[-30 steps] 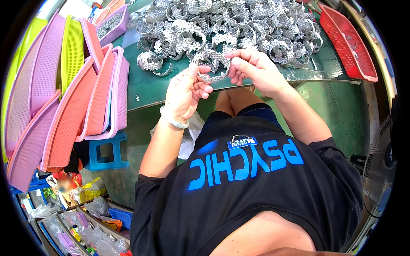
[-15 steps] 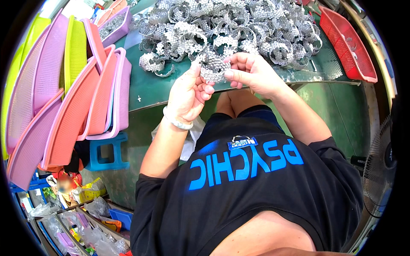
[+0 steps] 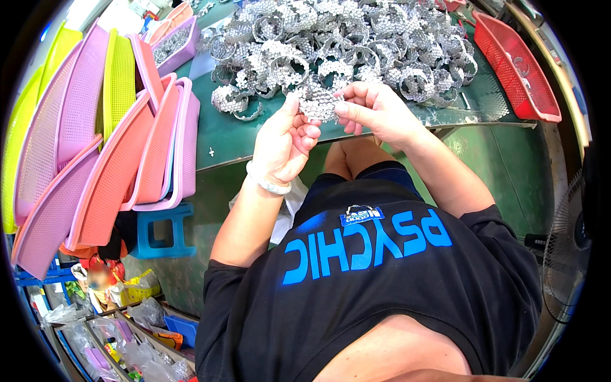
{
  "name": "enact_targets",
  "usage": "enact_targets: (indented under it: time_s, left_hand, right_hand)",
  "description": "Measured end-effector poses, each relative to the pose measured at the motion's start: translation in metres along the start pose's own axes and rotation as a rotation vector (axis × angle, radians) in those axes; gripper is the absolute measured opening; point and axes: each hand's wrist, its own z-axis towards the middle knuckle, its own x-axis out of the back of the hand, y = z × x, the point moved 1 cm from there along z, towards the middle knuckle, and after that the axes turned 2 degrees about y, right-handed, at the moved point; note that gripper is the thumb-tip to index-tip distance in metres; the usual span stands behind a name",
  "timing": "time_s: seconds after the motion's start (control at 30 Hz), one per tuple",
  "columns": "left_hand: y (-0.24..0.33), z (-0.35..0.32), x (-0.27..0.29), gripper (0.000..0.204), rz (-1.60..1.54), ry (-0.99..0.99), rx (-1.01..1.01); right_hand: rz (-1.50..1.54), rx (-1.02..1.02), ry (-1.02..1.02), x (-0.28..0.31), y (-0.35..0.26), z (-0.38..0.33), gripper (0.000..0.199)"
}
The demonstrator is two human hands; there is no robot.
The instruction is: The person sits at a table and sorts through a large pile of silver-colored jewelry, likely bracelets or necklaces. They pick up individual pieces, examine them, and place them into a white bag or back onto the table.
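Between my two hands is a silvery metal mesh band made of small linked pieces, held near the table's front edge. My left hand pinches its left end between thumb and fingers. On the other side, my right hand grips the right end, thumb toward me. Just behind it lies a large heap of similar curled silvery bands. One curled band rests at the heap's near left, apart from my hands.
Stacked pink, purple and green plastic baskets stand at the left. A red basket with a few small pieces sits on the right of the green table. A blue stool is below left; a fan stands at right.
The band in my hands has turned from an open curl to a flatter face toward me. Both hands keep nearly the same place and grip.
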Motion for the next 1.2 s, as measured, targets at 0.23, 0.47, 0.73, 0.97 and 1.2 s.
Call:
enact_targets:
  time_s: [0.23,0.47,0.73,0.97,1.2]
  left_hand:
    - [-0.001,-0.001,-0.001,0.032,0.007,0.015,0.005]
    - [-0.001,-0.003,-0.003,0.030,-0.036,-0.015,-0.010]
    - [-0.002,-0.003,-0.001,0.031,-0.033,-0.010,0.006]
    - [-0.005,-0.005,-0.002,0.029,-0.048,-0.081,-0.022]
    - [-0.013,-0.005,0.000,0.020,-0.008,-0.173,-0.123]
  right_hand:
    - [0.010,-0.006,0.004,0.001,-0.002,-0.001,0.028]
    - [0.016,0.018,-0.016,0.002,-0.001,0.000,0.028]
    - [0.021,0.028,-0.016,0.002,0.000,0.001,0.029]
    - [-0.002,0.079,-0.054,0.006,-0.001,0.001,0.035]
    - [0.096,0.147,-0.047,0.011,0.005,0.001,0.041]
